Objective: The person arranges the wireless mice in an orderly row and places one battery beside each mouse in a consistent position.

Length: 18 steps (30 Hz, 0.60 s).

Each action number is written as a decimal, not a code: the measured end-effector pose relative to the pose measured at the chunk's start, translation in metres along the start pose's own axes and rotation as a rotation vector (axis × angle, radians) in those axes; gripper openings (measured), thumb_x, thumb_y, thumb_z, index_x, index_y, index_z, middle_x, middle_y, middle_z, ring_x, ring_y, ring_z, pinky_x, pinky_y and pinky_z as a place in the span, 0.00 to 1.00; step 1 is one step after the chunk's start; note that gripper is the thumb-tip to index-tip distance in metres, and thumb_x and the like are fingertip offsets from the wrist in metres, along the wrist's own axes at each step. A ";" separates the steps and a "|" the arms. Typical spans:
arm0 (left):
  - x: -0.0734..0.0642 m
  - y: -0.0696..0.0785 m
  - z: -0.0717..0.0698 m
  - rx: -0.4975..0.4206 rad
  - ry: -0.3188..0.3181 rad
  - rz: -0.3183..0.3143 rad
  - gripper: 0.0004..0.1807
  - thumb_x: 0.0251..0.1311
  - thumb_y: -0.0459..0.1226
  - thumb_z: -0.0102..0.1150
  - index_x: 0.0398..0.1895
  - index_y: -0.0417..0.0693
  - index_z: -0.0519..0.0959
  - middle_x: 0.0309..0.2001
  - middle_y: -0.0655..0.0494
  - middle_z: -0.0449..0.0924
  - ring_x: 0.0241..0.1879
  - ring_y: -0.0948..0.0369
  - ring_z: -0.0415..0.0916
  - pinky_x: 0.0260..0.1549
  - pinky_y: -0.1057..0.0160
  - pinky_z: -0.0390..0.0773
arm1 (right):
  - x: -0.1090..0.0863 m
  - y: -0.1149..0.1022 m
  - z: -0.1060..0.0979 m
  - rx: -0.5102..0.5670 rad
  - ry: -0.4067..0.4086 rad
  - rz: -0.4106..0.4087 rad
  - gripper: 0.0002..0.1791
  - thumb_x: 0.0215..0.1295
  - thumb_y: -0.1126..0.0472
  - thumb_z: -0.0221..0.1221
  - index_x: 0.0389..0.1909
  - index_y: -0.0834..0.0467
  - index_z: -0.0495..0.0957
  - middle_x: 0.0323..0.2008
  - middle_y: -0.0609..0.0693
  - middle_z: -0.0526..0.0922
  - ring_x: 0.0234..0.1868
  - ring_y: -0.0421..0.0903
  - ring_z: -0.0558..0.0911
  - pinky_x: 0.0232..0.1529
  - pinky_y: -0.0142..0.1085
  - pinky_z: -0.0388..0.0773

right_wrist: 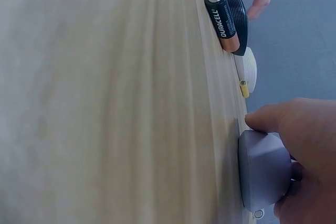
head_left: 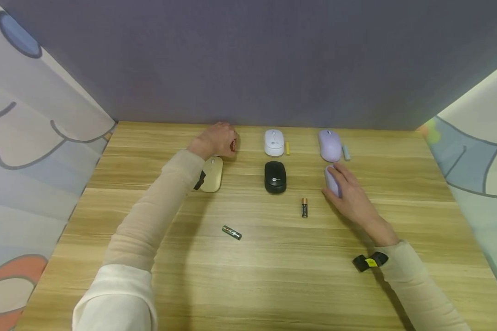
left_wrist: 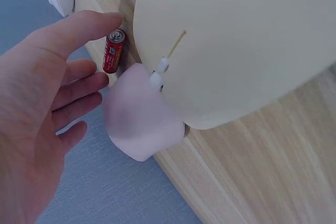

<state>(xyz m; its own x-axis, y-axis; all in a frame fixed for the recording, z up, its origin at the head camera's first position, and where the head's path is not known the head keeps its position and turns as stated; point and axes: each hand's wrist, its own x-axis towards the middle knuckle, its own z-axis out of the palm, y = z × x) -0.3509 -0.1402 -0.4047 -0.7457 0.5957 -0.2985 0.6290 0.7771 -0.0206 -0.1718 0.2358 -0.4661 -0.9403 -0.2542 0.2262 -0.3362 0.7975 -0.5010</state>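
My left hand (head_left: 217, 139) reaches to the table's far side and pinches a red battery (left_wrist: 113, 51) endwise, thumb at one end and fingertips at the other. Beside that battery, a pink mouse (left_wrist: 139, 114) shows in the left wrist view; in the head view the hand and wrist hide it. A cream mouse (head_left: 212, 174) lies just nearer, below the wrist. On the right, my right hand (head_left: 352, 197) grips a lilac mouse (head_left: 332, 180) on the tabletop, thumb on one side and fingers on the other. A second purple mouse (head_left: 329, 145) sits right behind it.
A white mouse (head_left: 274, 142) with a yellow battery (head_left: 287, 148) and a black mouse (head_left: 275, 177) stand mid-table. A pale blue battery (head_left: 346, 152) lies by the purple mouse. Nearer lie a black-and-copper battery (head_left: 304, 208) and a green battery (head_left: 232, 232). A grey panel (head_left: 252, 64) borders the far edge.
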 end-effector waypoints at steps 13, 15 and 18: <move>-0.021 0.003 -0.011 -0.071 0.011 0.000 0.39 0.69 0.51 0.62 0.76 0.41 0.67 0.77 0.38 0.61 0.78 0.40 0.55 0.79 0.40 0.50 | 0.004 0.006 0.001 0.006 -0.013 0.008 0.35 0.68 0.64 0.66 0.71 0.71 0.66 0.72 0.73 0.62 0.69 0.75 0.66 0.64 0.72 0.68; -0.025 0.003 -0.012 -0.077 0.021 0.004 0.38 0.69 0.52 0.63 0.75 0.41 0.67 0.77 0.37 0.62 0.77 0.39 0.56 0.77 0.37 0.51 | 0.005 0.007 0.001 0.006 -0.022 0.015 0.35 0.68 0.63 0.66 0.71 0.71 0.65 0.73 0.73 0.62 0.70 0.75 0.66 0.64 0.72 0.68; -0.033 0.004 -0.011 -0.070 0.063 0.034 0.36 0.69 0.52 0.63 0.73 0.40 0.71 0.73 0.38 0.67 0.75 0.40 0.61 0.76 0.37 0.56 | 0.006 0.008 0.001 0.004 -0.031 0.019 0.36 0.68 0.62 0.67 0.71 0.71 0.65 0.73 0.73 0.62 0.69 0.75 0.66 0.63 0.73 0.68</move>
<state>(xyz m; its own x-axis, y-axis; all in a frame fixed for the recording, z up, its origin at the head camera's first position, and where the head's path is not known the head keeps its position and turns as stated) -0.3266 -0.1540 -0.3842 -0.7381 0.6317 -0.2372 0.6389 0.7673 0.0554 -0.1800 0.2400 -0.4700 -0.9476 -0.2565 0.1904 -0.3187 0.8000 -0.5083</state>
